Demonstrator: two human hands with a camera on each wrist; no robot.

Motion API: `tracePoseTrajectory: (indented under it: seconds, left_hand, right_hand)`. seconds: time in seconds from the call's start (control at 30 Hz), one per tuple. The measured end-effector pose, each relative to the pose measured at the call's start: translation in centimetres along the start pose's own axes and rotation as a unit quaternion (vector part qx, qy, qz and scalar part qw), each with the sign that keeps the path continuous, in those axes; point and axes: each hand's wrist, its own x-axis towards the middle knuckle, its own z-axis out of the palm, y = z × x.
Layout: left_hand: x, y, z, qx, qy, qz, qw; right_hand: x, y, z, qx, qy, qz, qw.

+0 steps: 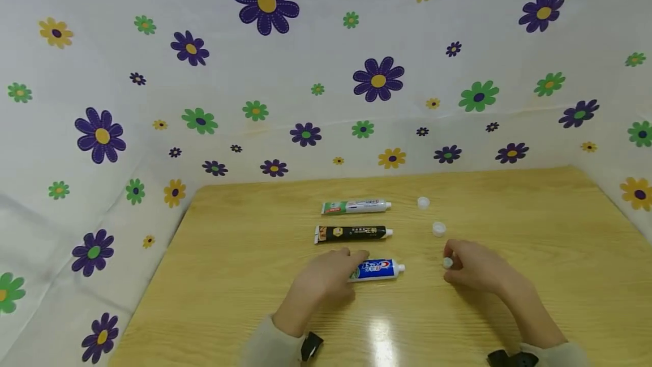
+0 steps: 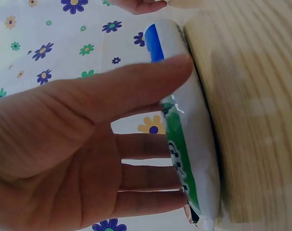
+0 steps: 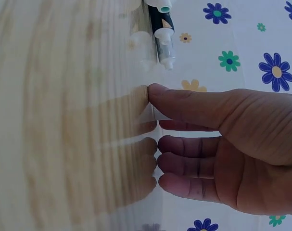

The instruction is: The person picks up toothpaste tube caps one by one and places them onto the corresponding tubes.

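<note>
From my remote seat, the head view shows the blue Crest tube lying on the table nearest the person, its bare nozzle toward the right, with the left hand on its rear part. The right hand sits well apart from that nozzle, its thumb and index finger pinched on a small cap. My worry there is the cap: so little of it sits between the fingertips that a careless squeeze could flick it loose to roll off. The black tube and green-and-white tube are uncapped too, so a brushing sleeve or knuckle might smear paste or scatter the far loose cap and near loose cap. In the left wrist view, the thumb and fingers clamp the Crest tube from opposite sides; the wall looks soft, so I'd expect too hard a grip to push paste out. In the right wrist view, the fingertips are close to the tabletop, but I cannot clearly tell the cap there, so I'd mistrust that angle for judging its tilt.
</note>
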Motion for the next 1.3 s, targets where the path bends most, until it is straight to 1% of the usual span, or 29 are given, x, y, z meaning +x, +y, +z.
tracePoseTrajectory:
  seconds: [0.03, 0.07, 0.23, 0.3, 0.4, 0.53, 0.73, 0.9, 1.07, 1.2, 1.3]
  left_hand:
    - [0.1, 0.3, 0.0, -0.001, -0.003, 0.0, 1.0]
    - [0.3, 0.5, 0.0, 0.004, 0.0, 0.003, 1.0]
    - [0.9, 0.5, 0.2, 0.029, 0.007, 0.001, 0.9996]
    - [1.2, 0.7, 0.3, 0.044, 0.012, 0.0, 0.999]
    - [1.4, 0.9, 0.4, 0.074, 0.021, 0.0, 0.9971]
    - [1.7, 1.1, 0.5, 0.104, 0.031, 0.002, 0.9941]
    - [1.7, 1.1, 0.4, 0.111, 0.034, -0.009, 0.9932]
    - [1.7, 1.2, 0.3, 0.112, 0.032, -0.01, 0.9931]
    - [1.7, 1.2, 0.4, 0.107, 0.029, -0.014, 0.9938]
    - [1.9, 1.3, 0.5, 0.104, 0.034, -0.013, 0.9939]
    - [2.0, 1.3, 0.4, 0.113, 0.038, -0.01, 0.9928]
  right_hand:
    - [-0.3, 0.2, -0.1, 0.0, -0.001, 0.006, 1.0]
    - [-0.4, 0.3, -0.2, -0.004, -0.001, 0.003, 1.0]
    - [-0.4, 0.2, -0.2, 0.001, -0.006, 0.004, 1.0]
    - [-0.4, 0.3, -0.3, 0.004, -0.006, 0.005, 1.0]
    - [-0.2, 0.4, -0.5, 0.006, -0.007, -0.003, 1.0]
    - [-0.1, 0.4, -0.7, -0.002, -0.004, -0.007, 1.0]
    - [0.0, 0.3, -0.8, -0.015, -0.003, -0.018, 0.9997]
    - [0.0, 0.2, -0.8, -0.012, -0.007, -0.007, 0.9999]
    - [0.0, 0.2, -0.9, -0.009, -0.008, -0.012, 0.9999]
    - [0.0, 0.2, -0.9, -0.005, -0.009, -0.012, 0.9999]
    - [0.1, 0.1, -1.0, -0.005, -0.01, -0.008, 0.9999]
